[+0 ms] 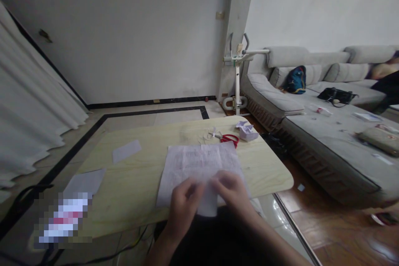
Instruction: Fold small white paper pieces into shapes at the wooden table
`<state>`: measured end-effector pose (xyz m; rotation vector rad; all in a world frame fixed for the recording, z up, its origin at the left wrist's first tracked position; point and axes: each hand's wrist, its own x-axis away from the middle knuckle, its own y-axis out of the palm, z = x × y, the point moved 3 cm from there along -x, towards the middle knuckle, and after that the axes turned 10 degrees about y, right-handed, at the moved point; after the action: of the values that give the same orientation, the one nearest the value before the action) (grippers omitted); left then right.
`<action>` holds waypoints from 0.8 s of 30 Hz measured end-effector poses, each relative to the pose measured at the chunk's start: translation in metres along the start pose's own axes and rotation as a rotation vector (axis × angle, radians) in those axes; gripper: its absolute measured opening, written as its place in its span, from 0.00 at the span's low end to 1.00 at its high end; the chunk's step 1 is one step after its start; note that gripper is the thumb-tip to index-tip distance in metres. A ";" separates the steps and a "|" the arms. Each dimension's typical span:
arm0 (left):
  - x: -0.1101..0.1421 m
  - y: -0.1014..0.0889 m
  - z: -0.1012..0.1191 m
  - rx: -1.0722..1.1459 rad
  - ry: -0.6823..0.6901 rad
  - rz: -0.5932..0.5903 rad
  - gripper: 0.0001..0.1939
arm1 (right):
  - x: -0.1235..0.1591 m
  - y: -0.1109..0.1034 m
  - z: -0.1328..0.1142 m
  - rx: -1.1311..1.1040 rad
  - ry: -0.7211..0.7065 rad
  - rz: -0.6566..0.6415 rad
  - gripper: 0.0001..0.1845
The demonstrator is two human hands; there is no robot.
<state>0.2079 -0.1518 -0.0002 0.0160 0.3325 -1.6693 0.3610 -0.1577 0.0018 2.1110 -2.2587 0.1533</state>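
A small white piece of paper (208, 203) hangs between my two hands near the table's front edge. My left hand (186, 198) pinches its left side, fingers curled. On the other side my right hand (230, 187) grips it, slightly blurred by motion. Under and beyond both hands lies a large creased sheet of printed paper (199, 160), spread flat. Red-handled scissors (230, 139) rest just past that sheet's far right corner, with thin paper scraps (205, 136) by the blades. Crumpled paper (248, 131) sits to the right of the scissors.
The pale wooden table (134, 191) also bears a white paper slip (126, 151) and a stack of paper (85, 181) at left. A pixelated bright patch covers the lower left. Beyond stand an exercise machine (237, 79) and a grey sofa (330, 133) with bags; a person sits far right.
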 end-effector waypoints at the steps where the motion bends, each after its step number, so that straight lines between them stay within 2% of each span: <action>1: 0.002 -0.001 0.003 0.002 -0.008 0.005 0.17 | 0.002 0.000 -0.002 0.007 0.006 -0.008 0.15; 6: 0.008 -0.002 0.009 0.018 0.006 0.037 0.17 | 0.008 0.002 -0.010 0.029 0.033 -0.045 0.14; 11: 0.009 0.000 0.008 0.040 0.017 0.034 0.17 | 0.011 0.002 -0.014 0.042 0.026 -0.010 0.14; 24: 0.012 -0.001 0.014 0.053 0.002 0.022 0.17 | 0.013 0.000 -0.017 0.030 0.057 -0.013 0.15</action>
<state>0.2079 -0.1666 0.0114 0.0608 0.2882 -1.6566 0.3591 -0.1687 0.0202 2.1074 -2.2241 0.2443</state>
